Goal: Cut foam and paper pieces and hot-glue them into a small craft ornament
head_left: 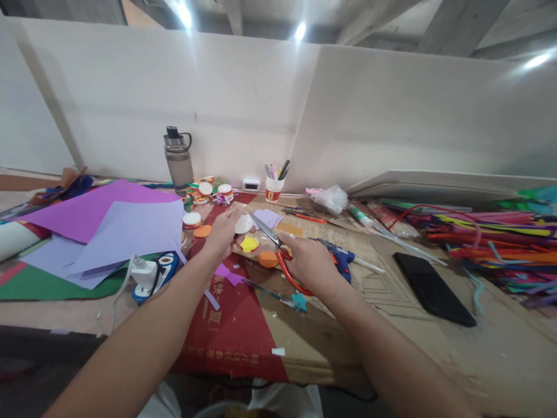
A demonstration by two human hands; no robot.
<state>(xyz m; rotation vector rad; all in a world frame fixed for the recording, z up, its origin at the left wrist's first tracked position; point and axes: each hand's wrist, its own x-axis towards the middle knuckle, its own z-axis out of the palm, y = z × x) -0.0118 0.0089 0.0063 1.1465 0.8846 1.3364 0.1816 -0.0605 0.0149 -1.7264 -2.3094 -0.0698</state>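
Far to the left of the pen cup [274, 190], a magenta sheet [104, 203] lies partly under a lilac sheet [139, 232]. Nearer the cup on that side stands a water bottle [179, 165], upright. The left forearm [156, 319] slants up from the lower left toward the cup, and the left hand [221, 233] stops in front of it and to its left, back of the hand uppermost — fingers curled in a pinch on a white disc [243, 224], which sits just in front of the cup and left of it. A yellow disc [249, 244] lies nearer the wearer than the cup, also a little left. The scissors [272, 235] are in front of the cup, blades angled up and left to the white disc; whether they touch it I cannot tell. The right hand [311, 261], front-right of the cup, grips their orange handles — its forearm [383, 337] runs in from the lower right. Well to the cup's right lie a black phone [430, 287] and, behind that, bright pipe cleaners [487, 229]
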